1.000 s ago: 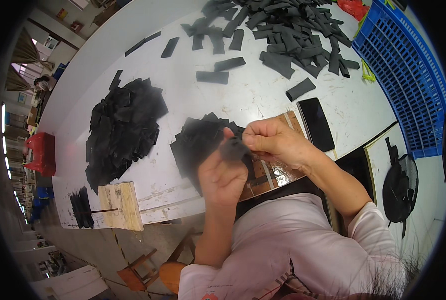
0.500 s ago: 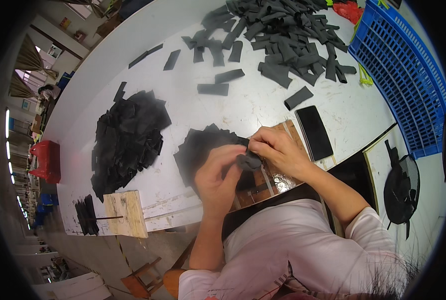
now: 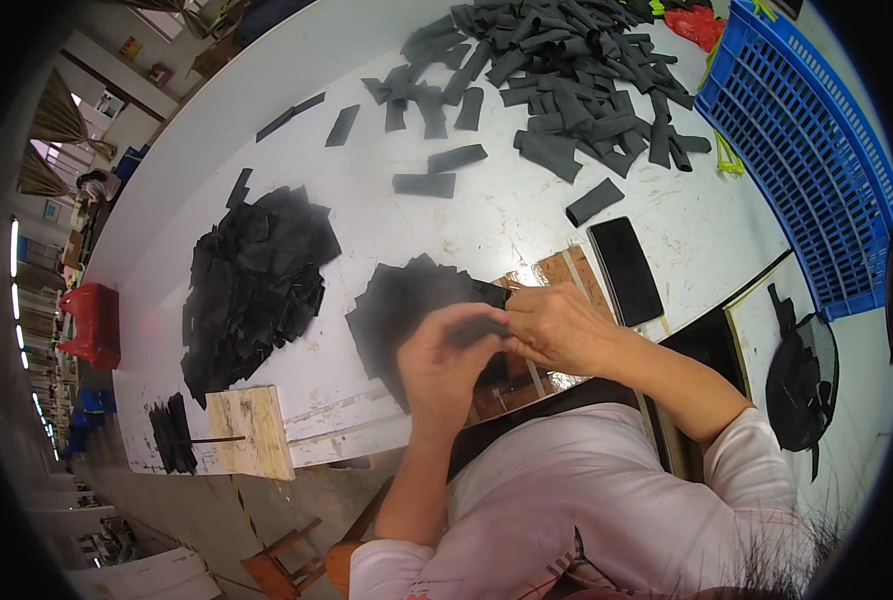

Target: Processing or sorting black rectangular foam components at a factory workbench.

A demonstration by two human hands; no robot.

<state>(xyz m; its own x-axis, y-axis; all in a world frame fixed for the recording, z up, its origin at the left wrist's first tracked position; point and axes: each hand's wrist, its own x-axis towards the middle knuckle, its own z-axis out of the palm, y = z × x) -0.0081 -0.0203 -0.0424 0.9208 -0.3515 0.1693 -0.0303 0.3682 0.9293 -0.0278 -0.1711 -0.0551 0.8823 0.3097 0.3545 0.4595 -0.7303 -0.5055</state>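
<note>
Between my two hands is a small dark fabric piece, mostly hidden by the fingers. My left hand curls around it, thumb and fingers closed. From the right, my right hand meets it with pinched fingertips at the piece's edge; exactly what those fingertips grip is covered. Just beyond my left hand lies a fanned pile of black fabric pieces. Under my right hand is a brown board with clear tape at the table's near edge.
A larger black fabric pile lies left, near a wooden block with a metal rod. Dark grey fabric tubes heap at the far side. A phone, blue basket and black mesh pouch are on the right.
My hands have come closer together. The fabric piece, which stuck out below my fingers, is now mostly enclosed by my left hand, and my right hand has turned over it.
</note>
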